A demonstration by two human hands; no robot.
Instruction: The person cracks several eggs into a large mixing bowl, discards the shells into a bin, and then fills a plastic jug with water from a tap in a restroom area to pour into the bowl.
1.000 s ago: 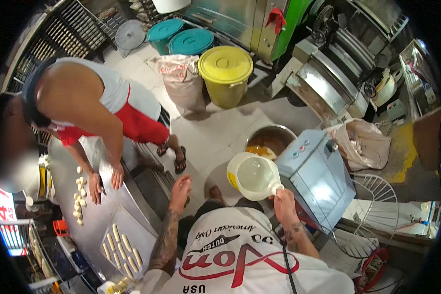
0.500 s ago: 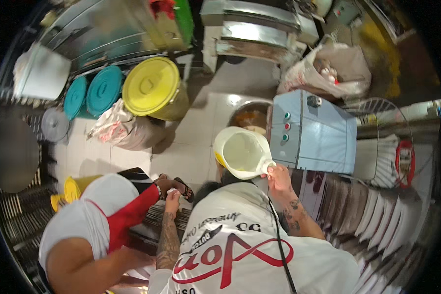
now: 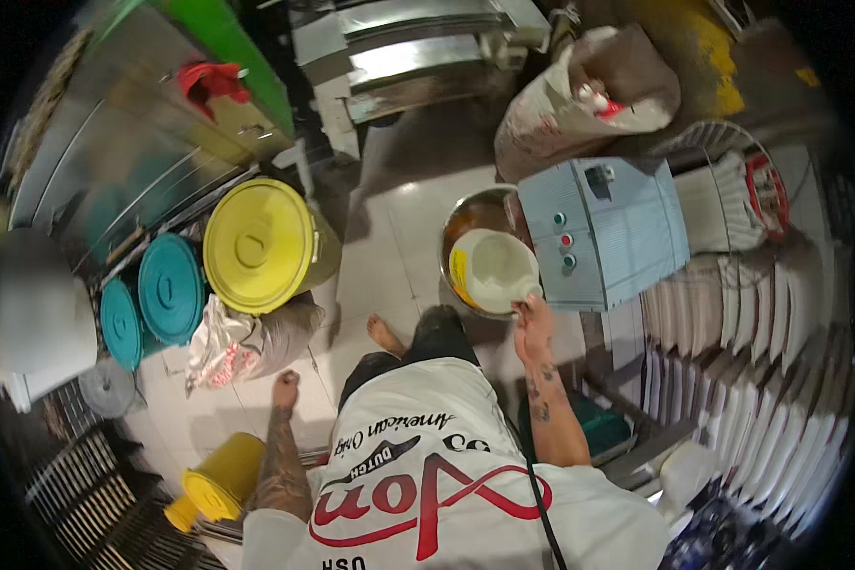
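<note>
My right hand [image 3: 532, 325] is closed round the neck of a scoop cut from a pale plastic jug [image 3: 503, 271], with a yellow label on its side. The scoop's wide mouth faces up, and its inside looks pale. It overlaps a round metal basin [image 3: 458, 220] on the floor, where something brownish shows; whether scoop and basin touch, I cannot tell. My left hand [image 3: 286, 389] hangs low near a whitish sack [image 3: 247, 347], fingers curled in. What it holds, if anything, is hidden.
A grey-blue box with buttons [image 3: 603, 233] stands right of the basin, below an open sack [image 3: 589, 100]. At left are a yellow lidded bin [image 3: 256, 242], teal lidded bins [image 3: 171, 290] and a smaller yellow bucket [image 3: 223, 475]. Stacked pale sheets [image 3: 760, 380] line the right side.
My view has turned and shifted. The scoop is now over the basin instead of nearer my body. My left hand is farther from my body, and the other person is out of view.
</note>
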